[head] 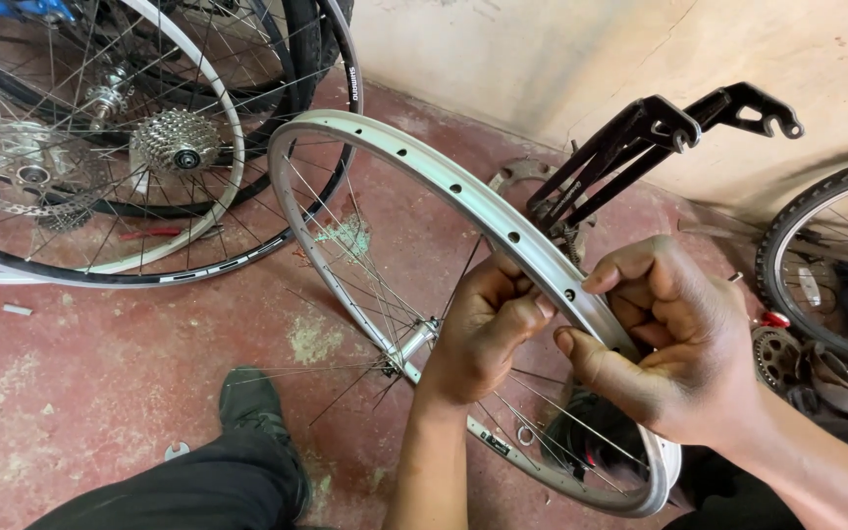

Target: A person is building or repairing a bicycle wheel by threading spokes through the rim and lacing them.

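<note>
A bare silver bicycle rim (pixel 414 167) with thin spokes and a small hub (pixel 412 345) stands upright in front of me. My left hand (pixel 483 329) is closed on the inner side of the rim, fingers pinched at a spoke end near a rim hole. My right hand (pixel 674 339) wraps over the rim's outer edge, thumb pressed against its side. Both hands touch the rim at the same stretch. What the fingertips pinch is hidden.
Several wheels with a cassette (pixel 177 139) and a disc rotor (pixel 14 177) lean at the upper left. A black fork (pixel 640 147) rests against the wall. A tyred wheel (pixel 817 255) is at right. My shoe (pixel 252 407) and a small spanner (pixel 177 451) are on the red floor.
</note>
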